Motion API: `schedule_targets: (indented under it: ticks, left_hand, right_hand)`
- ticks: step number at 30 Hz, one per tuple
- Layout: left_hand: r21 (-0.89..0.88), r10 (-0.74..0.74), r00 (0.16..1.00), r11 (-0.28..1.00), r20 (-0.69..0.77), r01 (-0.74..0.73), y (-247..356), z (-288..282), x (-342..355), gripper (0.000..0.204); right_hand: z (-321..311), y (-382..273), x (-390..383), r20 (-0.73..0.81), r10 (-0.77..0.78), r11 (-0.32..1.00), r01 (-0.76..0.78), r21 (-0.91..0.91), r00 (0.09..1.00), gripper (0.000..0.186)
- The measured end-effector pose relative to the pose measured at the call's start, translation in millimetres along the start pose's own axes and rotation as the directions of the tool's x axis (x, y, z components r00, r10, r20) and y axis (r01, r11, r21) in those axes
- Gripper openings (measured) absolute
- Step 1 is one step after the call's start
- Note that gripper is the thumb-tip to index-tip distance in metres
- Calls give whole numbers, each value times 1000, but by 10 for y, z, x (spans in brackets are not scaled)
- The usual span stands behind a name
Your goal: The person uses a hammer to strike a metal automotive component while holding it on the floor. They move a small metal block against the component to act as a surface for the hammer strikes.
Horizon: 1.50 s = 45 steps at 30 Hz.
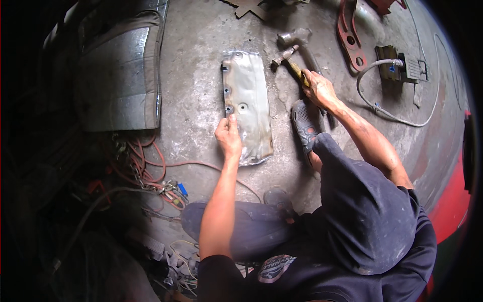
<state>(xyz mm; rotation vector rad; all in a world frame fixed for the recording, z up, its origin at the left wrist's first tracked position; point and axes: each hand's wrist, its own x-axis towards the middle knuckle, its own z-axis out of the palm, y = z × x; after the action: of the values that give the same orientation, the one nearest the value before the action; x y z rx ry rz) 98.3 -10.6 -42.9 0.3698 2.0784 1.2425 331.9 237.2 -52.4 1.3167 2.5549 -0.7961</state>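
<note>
My left hand pins the near edge of the dented metal plate to the concrete floor, fingers pressed closed on it. My right hand grips the hammer just beside the plate.

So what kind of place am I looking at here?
Most likely a metalworking or repair workshop, worked at floor level. A bent sheet-metal plate lies on the stained concrete floor, the right hand grips a hammer, and tangled cables lie nearby.
</note>
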Motion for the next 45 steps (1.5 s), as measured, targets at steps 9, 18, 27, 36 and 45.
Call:
schedule_targets:
  ticks: [9, 18, 27, 36, 45]
  left_hand:
    - [335, 134, 973, 922, 189, -192, 116, -555, 218, 47]
    - [473, 90, 982, 867, 166, -159, 149, -669, 982, 48]
    - [540, 141, 987, 827, 77, -160, 276, -472, 892, 45]
    - [527, 127, 980, 829, 151, -189, 121, -583, 603, 51]
    - [602, 8, 981, 788, 195, -126, 144, -752, 685, 49]
  right_hand:
    - [-16, -10, 9, -3, 57, 997, -57, 42, 998, 25]
    - [-139, -91, -12, 117, 153, 957, -176, 231, 981, 30]
    - [5, 83, -143, 59, 91, 927, -106, 360, 994, 37]
    - [-34, 95, -193, 150, 183, 745, -237, 623, 972, 39]
    - [-250, -342, -122, 63, 128, 824, -142, 549, 990, 41]
